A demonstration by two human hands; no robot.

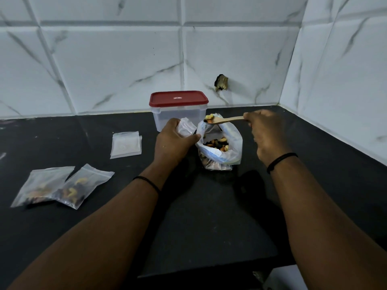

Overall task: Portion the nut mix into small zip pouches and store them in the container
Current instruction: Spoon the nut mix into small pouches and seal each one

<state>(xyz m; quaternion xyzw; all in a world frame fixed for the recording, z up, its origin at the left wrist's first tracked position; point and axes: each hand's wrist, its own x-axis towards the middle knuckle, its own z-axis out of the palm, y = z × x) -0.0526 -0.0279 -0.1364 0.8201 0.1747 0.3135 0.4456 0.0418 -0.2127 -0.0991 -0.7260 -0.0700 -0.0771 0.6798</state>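
Note:
A clear bag of nut mix (222,147) stands open on the black counter. My right hand (266,132) grips a wooden spoon (225,119) loaded with nuts, held above the bag's rim. My left hand (173,143) holds a small clear zip pouch (185,127) just left of the bag. Behind them stands a clear container (178,120) with its red lid (178,98) on. Two filled pouches (62,187) lie at the left. A small stack of unfilled pouches (125,144) lies left of my left hand.
The black counter (209,206) meets white marble-look tiled walls at the back and right. A dark hole (221,82) marks the back wall. The counter's front edge drops off near the bottom right.

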